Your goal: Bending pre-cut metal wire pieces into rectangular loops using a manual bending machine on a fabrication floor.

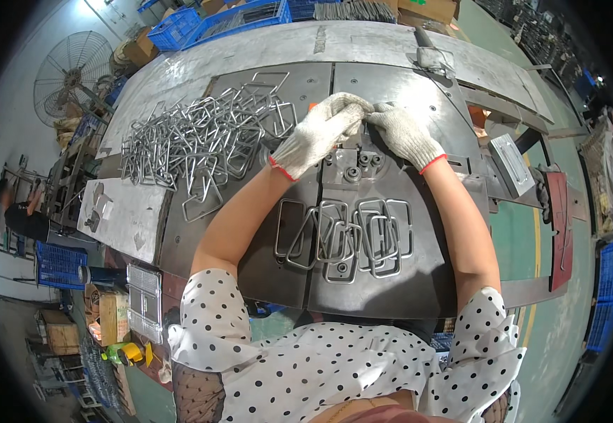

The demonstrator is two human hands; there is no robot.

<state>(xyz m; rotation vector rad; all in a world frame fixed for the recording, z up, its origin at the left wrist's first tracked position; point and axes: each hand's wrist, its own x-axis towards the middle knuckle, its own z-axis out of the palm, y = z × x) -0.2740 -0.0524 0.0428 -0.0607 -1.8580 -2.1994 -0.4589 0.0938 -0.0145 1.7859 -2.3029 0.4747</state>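
My left hand [326, 132], in a white knit glove with a red cuff, is closed with its fingers bent together above the machine's metal fixture [351, 168]. My right hand [406, 132], gloved alike, meets the left fingertips from the right, its fingers curled downward. Whatever the two hold between them is hidden by the gloves. Bolts stand on the fixture just below the hands. Nearer to me, several bent-wire rectangular frames [341, 273] lie overlapping on the steel plate [264, 275]. A large tangled heap of similar wire frames [200, 134] sits left of my left hand.
Blue crates [239, 22] stand beyond the table's far edge. A grey metal box [511, 166] and a red panel [559, 229] are at the right. A big fan [72, 76] stands far left, with another person [26, 215] below it. A small orange piece [313, 106] shows beside my left hand.
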